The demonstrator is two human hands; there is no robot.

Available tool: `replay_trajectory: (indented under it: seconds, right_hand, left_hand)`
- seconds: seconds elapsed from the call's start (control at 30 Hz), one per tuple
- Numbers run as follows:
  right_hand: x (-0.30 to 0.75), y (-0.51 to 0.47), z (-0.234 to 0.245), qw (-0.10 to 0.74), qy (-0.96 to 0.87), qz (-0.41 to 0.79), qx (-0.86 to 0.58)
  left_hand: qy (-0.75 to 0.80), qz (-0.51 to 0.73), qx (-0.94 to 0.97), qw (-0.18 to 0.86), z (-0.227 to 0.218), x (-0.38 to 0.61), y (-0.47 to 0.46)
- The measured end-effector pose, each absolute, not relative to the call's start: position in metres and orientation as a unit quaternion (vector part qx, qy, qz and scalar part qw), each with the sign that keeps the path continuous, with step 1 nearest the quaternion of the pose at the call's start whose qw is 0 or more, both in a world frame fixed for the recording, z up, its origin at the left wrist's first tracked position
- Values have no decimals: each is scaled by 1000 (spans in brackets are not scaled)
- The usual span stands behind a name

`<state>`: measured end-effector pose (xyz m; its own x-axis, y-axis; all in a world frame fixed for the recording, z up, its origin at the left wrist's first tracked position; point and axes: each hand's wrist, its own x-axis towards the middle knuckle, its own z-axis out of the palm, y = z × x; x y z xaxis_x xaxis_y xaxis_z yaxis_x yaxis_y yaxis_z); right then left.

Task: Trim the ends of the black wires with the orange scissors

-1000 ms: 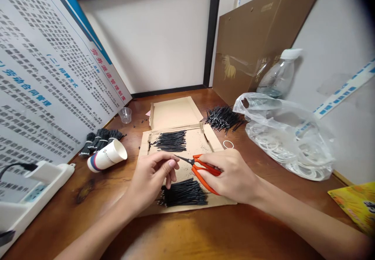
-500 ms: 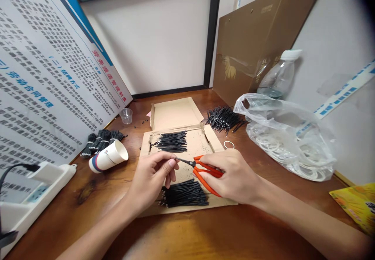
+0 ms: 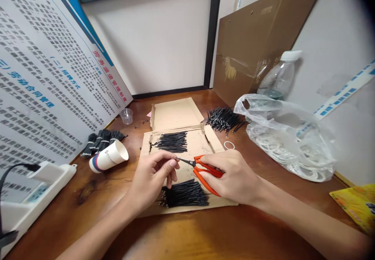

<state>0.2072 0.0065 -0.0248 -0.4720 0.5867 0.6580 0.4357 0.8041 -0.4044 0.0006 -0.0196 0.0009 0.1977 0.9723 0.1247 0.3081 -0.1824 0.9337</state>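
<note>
My right hand [image 3: 234, 176] grips orange-handled snips [image 3: 202, 168], whose dark tips point left at my left fingertips. My left hand [image 3: 154, 178] is pinched on a thin black wire piece right at those tips; the piece is mostly hidden by my fingers. Both hands hover over a flattened cardboard box [image 3: 193, 145]. One pile of short black wires [image 3: 184, 193] lies on the cardboard just below my hands. A second pile [image 3: 171, 141] lies at the cardboard's far part.
A loose heap of black wires [image 3: 224, 118], a rubber band [image 3: 229, 145] and a clear plastic bag of rings [image 3: 290, 139] lie to the right. A tipped paper cup [image 3: 109, 156], bundled wires [image 3: 101, 141], a small clear cup [image 3: 127, 115] and a power strip [image 3: 32, 189] sit left.
</note>
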Motion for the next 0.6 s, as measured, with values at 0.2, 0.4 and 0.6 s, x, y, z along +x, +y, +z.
replay_trajectory:
  seconds: [0.2, 0.4, 0.6]
  right_hand:
    - [207, 9, -25, 435, -841, 77, -313]
    - [207, 8, -27, 437, -839, 73, -315]
    - [207, 9, -30, 425, -843, 63, -323]
  left_hand:
    - [497, 340, 777, 183, -9, -9, -12]
    - [495, 225, 833, 103, -31, -13, -3]
    - [484, 253, 832, 102, -31, -14, -3]
